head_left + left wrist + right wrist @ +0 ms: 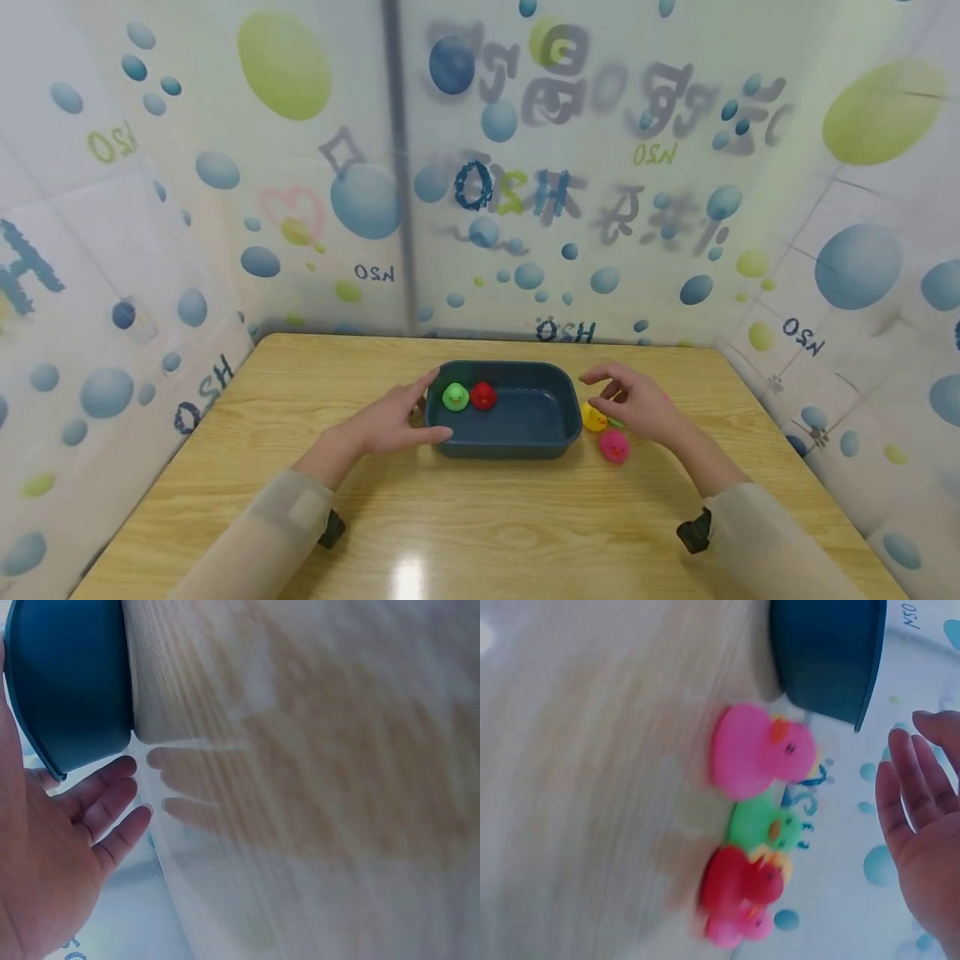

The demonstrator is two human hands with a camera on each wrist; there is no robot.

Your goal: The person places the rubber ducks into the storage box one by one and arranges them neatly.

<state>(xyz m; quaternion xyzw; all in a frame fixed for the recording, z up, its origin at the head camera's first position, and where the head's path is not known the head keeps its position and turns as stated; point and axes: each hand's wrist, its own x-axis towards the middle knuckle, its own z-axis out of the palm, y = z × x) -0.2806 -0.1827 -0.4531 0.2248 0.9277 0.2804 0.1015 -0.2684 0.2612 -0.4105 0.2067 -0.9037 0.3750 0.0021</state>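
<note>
A dark blue rectangular plastic bin stands on the table with a green toy duck and a red toy duck inside, at its left. My left hand spans the bin's left end, thumb and forefinger at the rim, the other fingers loosely bent beside the wall. My right hand hovers just past the bin's right end, fingers parted, holding nothing. Below it sit a yellow duck and a pink duck. In the right wrist view, a green duck and a red duck stand behind the pink one.
A smaller pink duck stands at the end of the duck group. The wooden table backs onto a curtain printed with blue and green bubbles, with similar sheets at both sides.
</note>
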